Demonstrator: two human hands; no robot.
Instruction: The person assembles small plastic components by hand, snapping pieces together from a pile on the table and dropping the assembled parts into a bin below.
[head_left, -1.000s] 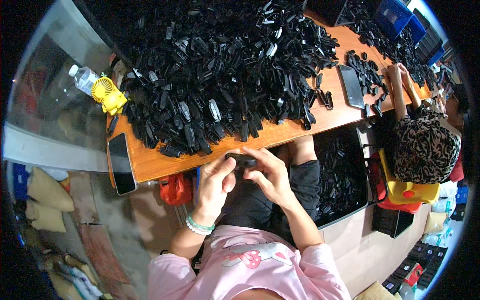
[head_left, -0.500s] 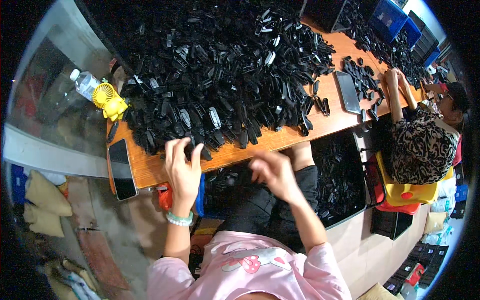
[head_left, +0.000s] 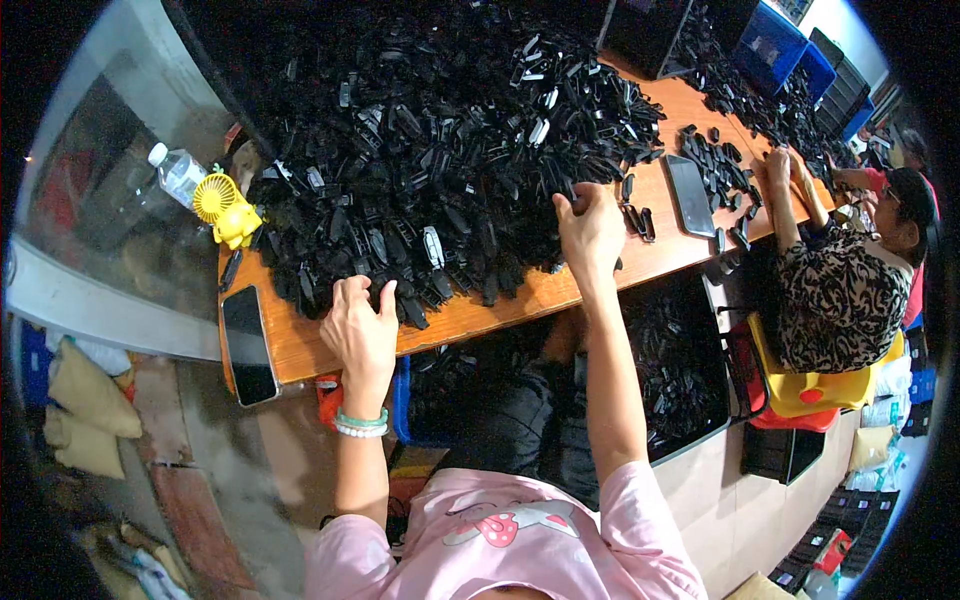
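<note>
Head view showed both hands out at the near edge of the big pile of black plastic parts (head_left: 440, 170), where a second earlier they had been together below the edge of the surface, over the lap. The left hand (head_left: 362, 330) had already reached the pile half a second earlier; now the right hand (head_left: 592, 232) had come up too, further right and further in. Judging by that, a new round of picking from the heap had begun. The left hand lay palm down with fingers curled into the near-left parts, touching them; whether it had closed on one could not be told. The right hand's fingers were bent over pieces at the pile's near-right edge, the grip hidden beneath them.

The wooden surface (head_left: 520, 300) ran from near left to far right, mostly buried under the heap. A dark phone (head_left: 248, 343) lay at its near-left corner, with a small yellow fan (head_left: 226, 208) and a clear water bottle (head_left: 178, 172) further back on the left. A second dark phone (head_left: 690, 194) lay right of the right hand. A black bin of parts (head_left: 680, 370) sat below the surface's near edge. At the far right another person in a patterned top (head_left: 840, 300) sat on a yellow stool (head_left: 815, 385), with blue crates (head_left: 775, 45) beyond.
</note>
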